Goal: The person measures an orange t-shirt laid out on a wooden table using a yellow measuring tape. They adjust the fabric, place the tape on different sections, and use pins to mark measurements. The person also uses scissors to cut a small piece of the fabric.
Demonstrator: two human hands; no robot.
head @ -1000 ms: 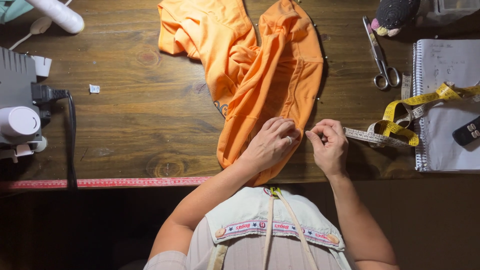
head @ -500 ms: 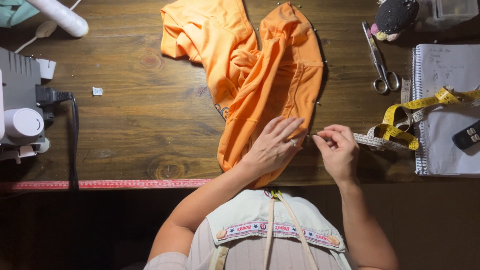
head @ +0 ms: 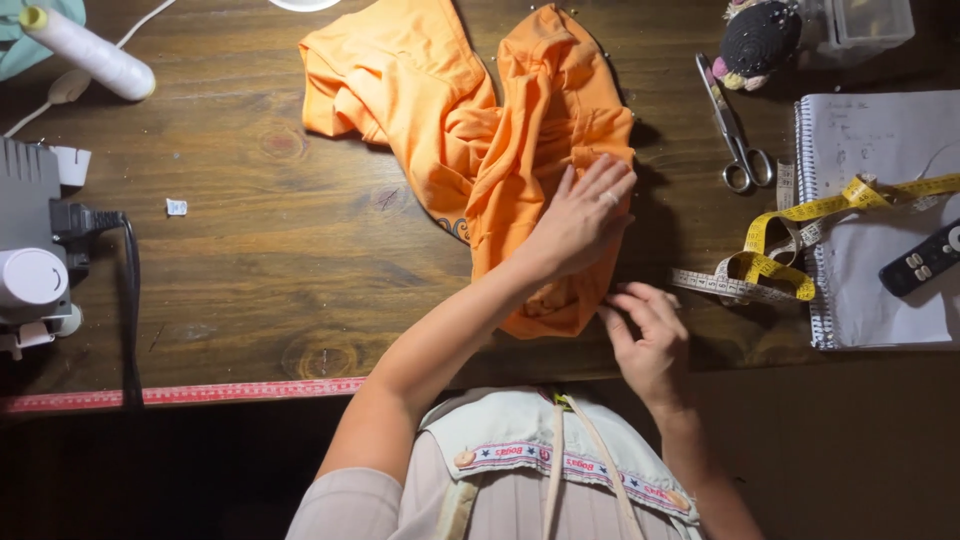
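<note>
A small white tag lies alone on the dark wooden table, left of centre; a red measuring strip runs along the table's near edge. At far right lies a spiral notebook, white and rectangular, with a black remote on its lower part.

The orange cloth — soft, creased, bunched into folds — spreads from the table's top centre down toward me. My left hand lies flat on its right-hand fold, fingers spread and pressing, closed on nothing. My right hand sits just beside the cloth's lower right edge, fingertips drawn together at that edge; whether they pinch a pin or only the fabric, I cannot tell. Small pins dot the cloth's upper right edge.

A yellow tape measure coils between my right hand and the notebook, its limp band trailing across the page. Steel scissors lie above it, blades pointing away from me. A dark round pincushion sits at the top right, beside a clear plastic box.

At the left edge stands a grey machine with a black cord — hard and boxy. A white spool of thread lies tilted at the upper left.
</note>
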